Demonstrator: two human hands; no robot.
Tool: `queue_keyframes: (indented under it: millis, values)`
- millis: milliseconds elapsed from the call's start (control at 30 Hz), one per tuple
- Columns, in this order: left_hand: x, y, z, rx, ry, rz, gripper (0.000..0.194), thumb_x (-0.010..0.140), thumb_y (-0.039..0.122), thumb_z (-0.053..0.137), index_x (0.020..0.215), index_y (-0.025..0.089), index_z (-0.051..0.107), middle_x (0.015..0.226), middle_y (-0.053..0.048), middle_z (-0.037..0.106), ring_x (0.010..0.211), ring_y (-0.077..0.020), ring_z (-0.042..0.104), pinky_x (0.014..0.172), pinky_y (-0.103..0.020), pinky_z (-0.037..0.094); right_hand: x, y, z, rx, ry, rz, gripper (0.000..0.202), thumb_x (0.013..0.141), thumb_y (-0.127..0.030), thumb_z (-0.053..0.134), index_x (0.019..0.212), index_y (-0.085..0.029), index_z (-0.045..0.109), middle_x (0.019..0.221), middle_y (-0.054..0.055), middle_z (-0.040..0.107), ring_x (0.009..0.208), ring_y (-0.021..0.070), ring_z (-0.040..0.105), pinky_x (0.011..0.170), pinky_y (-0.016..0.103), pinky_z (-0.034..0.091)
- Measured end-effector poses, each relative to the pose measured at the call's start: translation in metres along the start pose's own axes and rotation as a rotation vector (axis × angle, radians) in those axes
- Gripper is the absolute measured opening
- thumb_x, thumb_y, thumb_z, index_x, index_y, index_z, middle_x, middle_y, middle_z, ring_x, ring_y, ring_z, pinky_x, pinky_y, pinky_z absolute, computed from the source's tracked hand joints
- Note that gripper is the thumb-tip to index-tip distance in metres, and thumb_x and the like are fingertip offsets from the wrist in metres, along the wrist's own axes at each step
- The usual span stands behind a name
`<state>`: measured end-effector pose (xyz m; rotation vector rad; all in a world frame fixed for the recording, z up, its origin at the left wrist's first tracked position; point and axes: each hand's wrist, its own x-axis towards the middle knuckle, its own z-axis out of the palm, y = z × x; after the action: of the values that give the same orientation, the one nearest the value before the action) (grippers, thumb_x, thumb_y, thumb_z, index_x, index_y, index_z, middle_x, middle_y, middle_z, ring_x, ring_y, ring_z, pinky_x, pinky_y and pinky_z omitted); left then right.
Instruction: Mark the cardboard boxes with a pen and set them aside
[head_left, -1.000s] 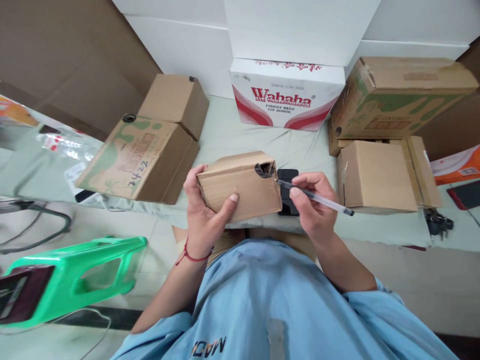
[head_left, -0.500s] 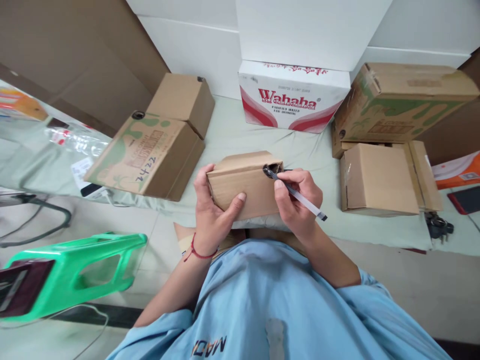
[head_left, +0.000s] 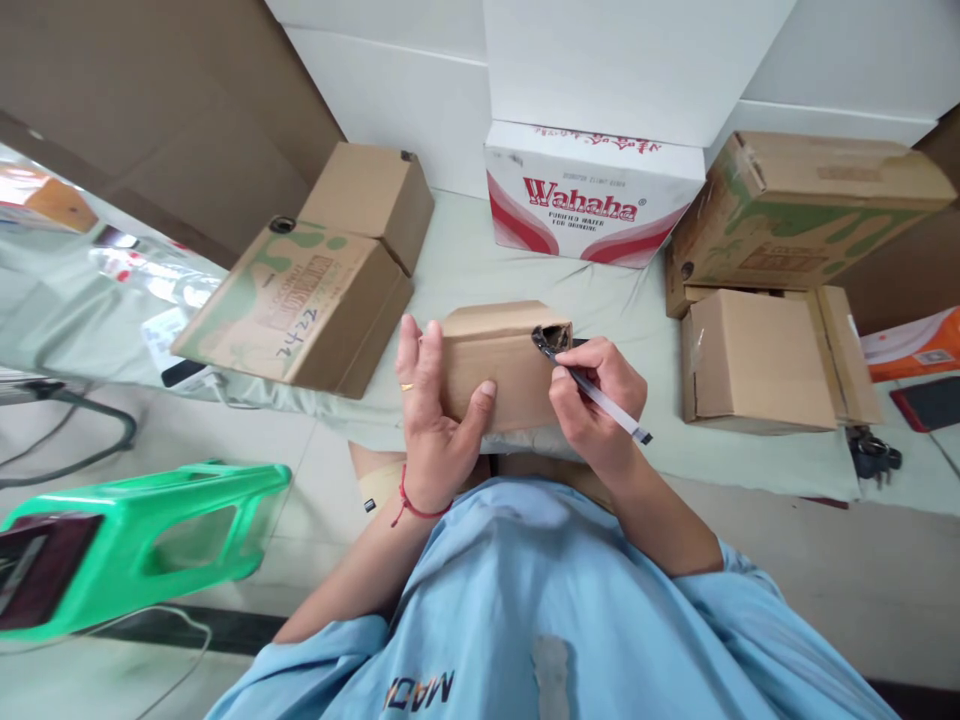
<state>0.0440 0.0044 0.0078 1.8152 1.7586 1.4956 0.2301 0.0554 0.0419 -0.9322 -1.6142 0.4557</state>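
A small brown cardboard box (head_left: pixel 502 380) sits before me at the front of the covered table. Against its left end rests my left hand (head_left: pixel 439 420), thumb on the front face and the other fingers stretched upward along the side. My right hand (head_left: pixel 600 400) pinches a slim grey stick-like tool (head_left: pixel 611 408) with a dark end; its exact kind is unclear. The tool's upper tip meets a black-edged hole (head_left: pixel 553 338) at the box's upper right corner. What lies inside the hole is hidden.
Printed and plain cartons (head_left: pixel 300 300) stand at left, more cartons (head_left: pixel 757 365) at right. Behind is a white Wahaha carton (head_left: pixel 592 205). Keys (head_left: pixel 874 452) and a phone (head_left: pixel 930 402) lie far right. A green stool (head_left: pixel 150 540) stands below left; plastic bottles (head_left: pixel 154 275) lie left.
My left hand has turned and its fingers have straightened upward from around the box's left edge. The box has shifted slightly right in view. My right hand keeps its pinch on the tool.
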Motion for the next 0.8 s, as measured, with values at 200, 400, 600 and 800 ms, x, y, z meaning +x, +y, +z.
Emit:
queue_keyframes:
  millis: [200, 400, 600, 800]
  values:
    - [0.003, 0.01, -0.003, 0.045, -0.029, 0.036, 0.059, 0.104, 0.03, 0.068, 0.162, 0.034, 0.055, 0.185, -0.009, 0.024, 0.17, -0.0326, 0.03, 0.138, -0.053, 0.031, -0.004, -0.001, -0.001, -0.005, 0.03, 0.069, 0.008, 0.092, -0.016, 0.063, 0.093, -0.024, 0.066, 0.073, -0.006, 0.057, 0.058, 0.0104, 0.048, 0.056, 0.026, 0.041]
    - [0.002, 0.016, -0.002, 0.097, 0.002, 0.042, 0.045, 0.106, 0.032, 0.065, 0.151, 0.033, 0.066, 0.186, -0.004, 0.021, 0.171, -0.032, 0.028, 0.139, -0.058, 0.029, -0.007, 0.003, -0.004, -0.009, 0.098, 0.119, 0.007, 0.091, -0.017, 0.063, 0.091, -0.024, 0.065, 0.073, -0.004, 0.057, 0.062, 0.0124, 0.049, 0.057, 0.027, 0.04]
    - [0.002, 0.015, -0.003, 0.125, -0.018, 0.075, 0.04, 0.109, 0.031, 0.063, 0.148, 0.029, 0.067, 0.184, -0.011, 0.025, 0.17, -0.0348, 0.03, 0.137, -0.062, 0.027, -0.005, 0.007, -0.006, -0.007, 0.157, 0.051, 0.009, 0.094, -0.016, 0.063, 0.095, -0.025, 0.066, 0.075, -0.005, 0.057, 0.063, 0.0124, 0.051, 0.059, 0.027, 0.043]
    - [0.002, 0.008, -0.005, 0.149, -0.113, 0.111, 0.093, 0.085, 0.066, 0.086, 0.164, 0.031, 0.051, 0.184, -0.017, 0.011, 0.171, -0.0466, 0.018, 0.136, -0.064, 0.027, -0.006, 0.005, -0.006, -0.076, 0.125, 0.025, 0.007, 0.096, -0.017, 0.064, 0.098, -0.024, 0.067, 0.077, -0.005, 0.06, 0.061, 0.0111, 0.053, 0.06, 0.026, 0.047]
